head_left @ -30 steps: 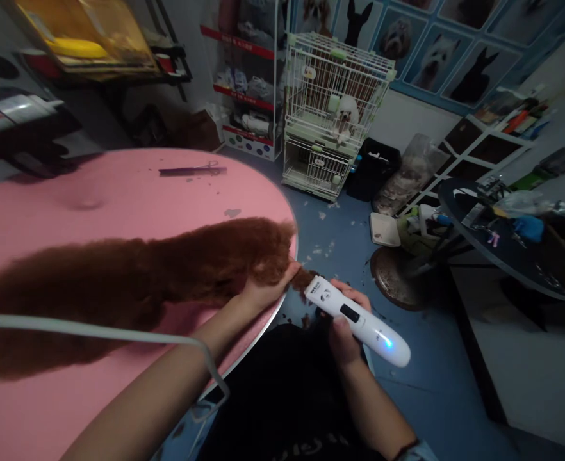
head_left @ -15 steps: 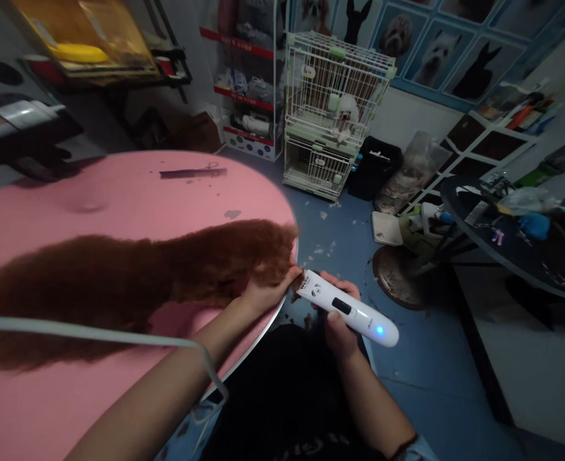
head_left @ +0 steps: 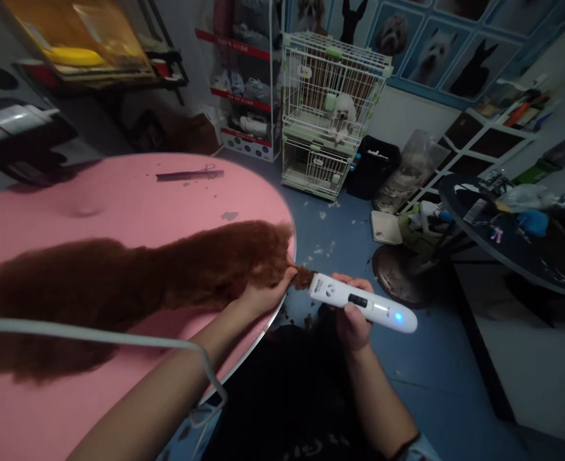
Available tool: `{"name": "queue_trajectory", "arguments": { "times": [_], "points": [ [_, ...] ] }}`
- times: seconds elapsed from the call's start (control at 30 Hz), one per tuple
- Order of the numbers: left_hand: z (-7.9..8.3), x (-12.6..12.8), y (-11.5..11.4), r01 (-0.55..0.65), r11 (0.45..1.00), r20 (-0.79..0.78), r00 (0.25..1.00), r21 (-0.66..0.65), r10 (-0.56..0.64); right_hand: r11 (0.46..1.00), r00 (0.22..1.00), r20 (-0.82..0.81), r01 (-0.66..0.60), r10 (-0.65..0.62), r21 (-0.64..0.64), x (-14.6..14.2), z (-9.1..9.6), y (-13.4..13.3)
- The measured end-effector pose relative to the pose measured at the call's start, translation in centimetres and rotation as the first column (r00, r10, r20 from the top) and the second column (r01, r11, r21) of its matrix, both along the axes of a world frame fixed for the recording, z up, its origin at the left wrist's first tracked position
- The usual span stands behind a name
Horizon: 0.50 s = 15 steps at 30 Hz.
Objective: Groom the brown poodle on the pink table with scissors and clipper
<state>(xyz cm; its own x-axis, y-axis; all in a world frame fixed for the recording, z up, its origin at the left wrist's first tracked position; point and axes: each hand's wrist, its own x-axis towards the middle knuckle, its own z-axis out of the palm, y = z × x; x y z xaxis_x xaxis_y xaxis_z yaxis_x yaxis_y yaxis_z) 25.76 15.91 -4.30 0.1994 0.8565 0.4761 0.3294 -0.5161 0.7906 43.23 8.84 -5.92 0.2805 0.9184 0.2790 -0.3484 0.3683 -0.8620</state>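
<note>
A curly brown dog point(head_left: 181, 266) lies along the pink round table point(head_left: 119, 198), its near end at the table's right edge. My left hand point(head_left: 270, 294) is closed around a thin furry part of the dog point(head_left: 304, 276) that sticks out past the edge; whether paw or tail, I cannot tell. In my right hand point(head_left: 354, 320) is a white hair clipper point(head_left: 376, 309) with a lit blue light. The thumb lies near its black switch, and the blade end meets the tip of the held fur.
Scissors and a dark comb-like tool point(head_left: 189, 175) lie on the table's far side. A pale bent bar point(head_left: 95, 331) crosses above the dog. Beyond stand a wire cage point(head_left: 335, 96) with a white dog inside, a shelf rack point(head_left: 246, 89) and a dark round table point(head_left: 484, 230). Hair tufts litter the floor.
The clipper and my right hand have moved right, slightly up, and the clipper lies more level. More of the held brown fur now shows between my left hand and the blade.
</note>
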Motion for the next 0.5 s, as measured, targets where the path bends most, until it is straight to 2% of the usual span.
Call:
{"name": "queue_trajectory", "arguments": {
  "times": [0.07, 0.23, 0.4, 0.5],
  "points": [
    [-0.1, 0.0, 0.0, -0.001, 1.0, -0.004, 1.0, -0.014, 0.001, 0.998, 0.998, -0.016, 0.054, -0.055, -0.038, 0.0, 0.1, 0.2],
    [-0.1, -0.1, 0.1, 0.042, 0.997, -0.033, 0.998, -0.062, -0.044, 0.997, 0.997, -0.071, -0.019, 0.014, -0.075, -0.4, 0.6, 0.8],
    [0.1, -0.2, 0.1, 0.051, 0.997, -0.025, 0.998, -0.052, -0.053, 0.993, 0.992, -0.123, 0.025, -0.039, -0.117, -0.7, 1.1, 1.2],
    [0.1, -0.2, 0.1, 0.05, 0.997, -0.032, 0.998, -0.063, -0.052, 0.989, 0.991, -0.129, 0.007, -0.026, -0.148, -0.9, 1.2, 1.3]
  ]
}}
